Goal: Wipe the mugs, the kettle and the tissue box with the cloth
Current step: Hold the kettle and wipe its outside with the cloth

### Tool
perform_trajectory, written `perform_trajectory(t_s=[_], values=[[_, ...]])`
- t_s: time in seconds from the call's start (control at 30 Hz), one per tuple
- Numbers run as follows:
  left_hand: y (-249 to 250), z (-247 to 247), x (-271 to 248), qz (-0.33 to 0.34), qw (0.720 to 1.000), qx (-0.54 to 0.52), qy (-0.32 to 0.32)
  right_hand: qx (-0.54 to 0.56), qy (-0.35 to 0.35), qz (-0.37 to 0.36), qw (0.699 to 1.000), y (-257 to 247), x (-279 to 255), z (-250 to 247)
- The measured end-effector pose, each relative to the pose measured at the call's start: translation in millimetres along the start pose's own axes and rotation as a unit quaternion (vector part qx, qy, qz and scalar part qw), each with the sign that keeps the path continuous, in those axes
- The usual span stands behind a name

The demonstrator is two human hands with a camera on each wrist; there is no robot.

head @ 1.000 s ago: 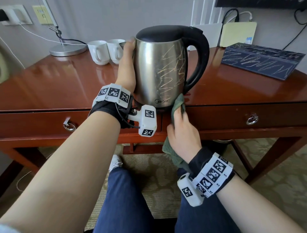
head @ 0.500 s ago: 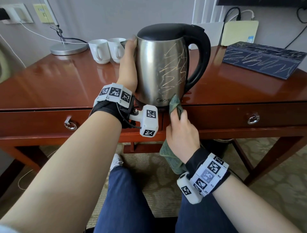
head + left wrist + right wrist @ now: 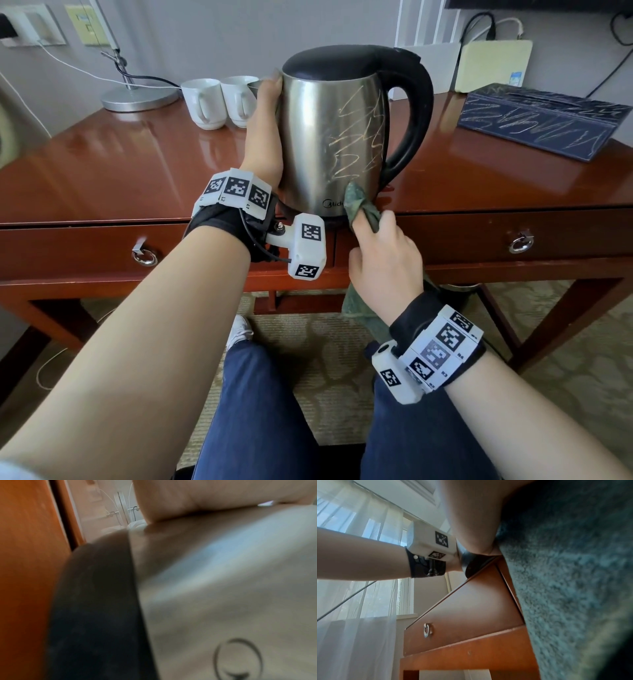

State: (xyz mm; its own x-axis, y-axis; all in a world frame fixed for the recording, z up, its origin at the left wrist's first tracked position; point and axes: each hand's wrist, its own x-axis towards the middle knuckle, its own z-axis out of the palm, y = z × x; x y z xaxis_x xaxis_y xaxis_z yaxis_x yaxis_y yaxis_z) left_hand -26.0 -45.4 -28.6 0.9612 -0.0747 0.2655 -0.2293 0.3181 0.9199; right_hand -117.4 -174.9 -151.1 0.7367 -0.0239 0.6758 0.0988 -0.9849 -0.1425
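A: Where is the desk [image 3: 102, 171] open?
B: Left and centre of the frame, and between kettle [image 3: 329, 137] and box [image 3: 544, 120].
A: What blocks?
B: Mugs [image 3: 219, 102] and a lamp base [image 3: 140, 97] at upper left, just behind the kettle.

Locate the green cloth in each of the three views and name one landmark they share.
Head: cloth at centre, pressed against the kettle's lower front by the right hand, its tail hanging below the desk edge.
Left wrist: not in view.
Right wrist: cloth fills the right side.
Shared landmark: the kettle's black base.
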Motion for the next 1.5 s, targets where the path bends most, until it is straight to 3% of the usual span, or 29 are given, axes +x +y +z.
perform_trajectory(t_s=[0.17,0.37,0.47,0.63,0.8,1.03,1.17,1.3,1.5], values=[[1,-1,0,-0.021,1.0,0.012,-0.009,0.006,-0.024,-0.031,0.999,-11,-10,12],[1,-2,1,-0.023,0.999,0.019,-0.034,0.0,0.019,-0.048,0.999,-12,16,-6],[0,-3,4,-0.02,1.0,0.019,-0.012,-0.001,0.03,-0.033,0.999,-8,21,-11],[-1,-3,4,-0.013,1.0,0.019,-0.017,0.025,0.002,-0.002,1.0,-5,6,-4],[0,-2,2,-0.025,0.999,0.018,-0.036,0.013,-0.025,-0.055,0.998,-15,5,0],[0,-2,2,-0.014,0.999,0.018,-0.028,0.004,0.04,-0.051,0.998,-10,34,-21],[-2,-3,4,-0.01,0.999,0.027,-0.038,0.009,0.011,-0.042,0.999,-8,20,-14],[-2,-4,5,-0.012,0.999,0.033,-0.035,-0.007,-0.02,-0.08,0.997,-13,12,-5],[-3,-5,9,0.017,0.999,0.042,-0.015,0.005,0.043,-0.057,0.997,-10,35,-22]])
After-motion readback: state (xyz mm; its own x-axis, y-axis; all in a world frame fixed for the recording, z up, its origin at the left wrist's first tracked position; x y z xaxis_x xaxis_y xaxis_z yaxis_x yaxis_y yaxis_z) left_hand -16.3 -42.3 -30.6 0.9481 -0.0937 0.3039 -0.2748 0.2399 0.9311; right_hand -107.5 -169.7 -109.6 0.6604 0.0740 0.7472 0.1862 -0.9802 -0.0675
